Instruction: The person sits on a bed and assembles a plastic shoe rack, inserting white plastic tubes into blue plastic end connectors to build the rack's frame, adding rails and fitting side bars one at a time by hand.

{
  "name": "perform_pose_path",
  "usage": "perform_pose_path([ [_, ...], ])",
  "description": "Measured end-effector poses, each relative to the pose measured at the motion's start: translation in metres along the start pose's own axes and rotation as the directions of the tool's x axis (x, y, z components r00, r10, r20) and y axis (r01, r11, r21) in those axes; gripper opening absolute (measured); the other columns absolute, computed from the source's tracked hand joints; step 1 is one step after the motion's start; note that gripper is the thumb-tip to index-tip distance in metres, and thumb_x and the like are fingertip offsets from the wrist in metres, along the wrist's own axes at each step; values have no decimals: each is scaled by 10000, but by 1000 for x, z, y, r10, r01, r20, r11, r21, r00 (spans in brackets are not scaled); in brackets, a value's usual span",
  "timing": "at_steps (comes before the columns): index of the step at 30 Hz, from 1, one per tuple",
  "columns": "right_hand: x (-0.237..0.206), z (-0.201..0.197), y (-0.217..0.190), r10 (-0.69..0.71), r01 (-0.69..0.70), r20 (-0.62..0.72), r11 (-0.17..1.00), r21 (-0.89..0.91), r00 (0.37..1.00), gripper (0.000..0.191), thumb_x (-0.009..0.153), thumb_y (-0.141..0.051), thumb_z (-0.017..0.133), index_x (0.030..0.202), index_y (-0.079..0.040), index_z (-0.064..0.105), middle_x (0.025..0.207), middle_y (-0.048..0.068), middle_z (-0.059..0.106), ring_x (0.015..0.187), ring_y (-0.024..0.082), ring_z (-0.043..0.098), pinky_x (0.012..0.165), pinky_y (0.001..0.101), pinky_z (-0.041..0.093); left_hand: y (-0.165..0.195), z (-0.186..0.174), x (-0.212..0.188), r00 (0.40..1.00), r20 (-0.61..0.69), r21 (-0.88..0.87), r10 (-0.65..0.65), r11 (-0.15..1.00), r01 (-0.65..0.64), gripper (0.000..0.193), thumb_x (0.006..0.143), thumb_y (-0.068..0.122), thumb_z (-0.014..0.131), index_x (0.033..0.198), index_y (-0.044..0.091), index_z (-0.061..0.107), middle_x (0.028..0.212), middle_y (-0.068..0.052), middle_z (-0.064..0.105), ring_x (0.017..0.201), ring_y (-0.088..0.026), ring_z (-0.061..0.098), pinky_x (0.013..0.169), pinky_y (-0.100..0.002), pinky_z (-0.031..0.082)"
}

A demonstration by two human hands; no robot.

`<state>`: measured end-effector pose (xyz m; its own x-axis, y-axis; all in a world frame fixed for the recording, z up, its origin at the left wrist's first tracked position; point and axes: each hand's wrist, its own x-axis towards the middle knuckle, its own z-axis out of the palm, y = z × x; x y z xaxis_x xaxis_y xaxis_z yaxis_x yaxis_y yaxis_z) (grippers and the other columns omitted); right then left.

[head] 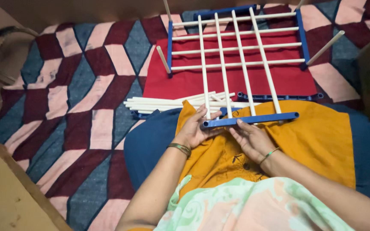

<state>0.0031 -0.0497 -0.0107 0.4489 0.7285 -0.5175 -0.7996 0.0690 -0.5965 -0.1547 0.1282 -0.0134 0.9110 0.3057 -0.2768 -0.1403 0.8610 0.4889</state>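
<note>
Midway, a person's left hand (193, 128) and right hand (251, 139) are gripping the blue end bar (250, 120) on the lap, capping four cream rods (223, 64) of the rack; spare rods (172, 104) are lying left of it, unfitted.

Blue and cream over a patchwork of maroon, pink and grey

The rack (236, 47) has cream rods in blue bars; the near bar (250, 120) is blue, and the loose rods (176, 104) are cream. The red cloth (185, 81) is plain, on a bedcover (78, 94) of maroon, pink and slate-grey diamonds. The tunic (317, 137) is mustard-orange, the trousers (150, 141) dark blue, and the scarf (245, 205) mint-green with peach swirls.
</note>
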Motion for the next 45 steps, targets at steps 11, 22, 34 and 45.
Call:
perform_pose_path([
  [11, -64, 23, -45, 359, -285, -22, 700, -654, 933, 330, 908, -174, 679, 1177, 12, 632, 1101, 136, 702, 1026, 302, 702, 923, 395, 612, 5, 13, -6, 998, -58, -16, 6, 1000, -7, 749, 1029, 33, 453, 1637, 279, 91, 1482, -246, 526, 1288, -406, 598, 1033, -589, 538],
  [22, -41, 82, -54, -105, 707, 898, -581, -404, 427, 471, 777, -211, 786, 1212, -94, 651, 997, 124, 685, 898, 349, 677, 777, 453, 534, 1, 5, -2, 999, -8, -14, 42, 999, -42, 535, 1096, 194, 331, 1615, 218, 205, 1458, -247, 530, 1275, -363, 599, 1029, -517, 538],
  [34, -52, 63, -51, -82, 683, 984, -710, -171, 161, 372, 801, -80, 725, 1169, -115, 687, 1067, 60, 689, 897, 264, 656, 758, 408, 492, 13, 10, 4, 983, -149, 312, 108, 948, -57, 417, 1063, 357, 489, 1362, 78, 567, 1269, -119, 707, 1132, -182, 689, 916, -303, 548],
  [45, -32, 79, -44, -72, 607, 951, -755, -249, 300, 360, 808, -78, 767, 1163, -122, 724, 1034, 27, 701, 847, 228, 628, 719, 388, 449, 8, 1, 12, 979, -69, 349, 190, 924, -155, 386, 1005, 306, 683, 1267, 23, 701, 1043, 15, 690, 943, -55, 602, 843, -232, 494],
])
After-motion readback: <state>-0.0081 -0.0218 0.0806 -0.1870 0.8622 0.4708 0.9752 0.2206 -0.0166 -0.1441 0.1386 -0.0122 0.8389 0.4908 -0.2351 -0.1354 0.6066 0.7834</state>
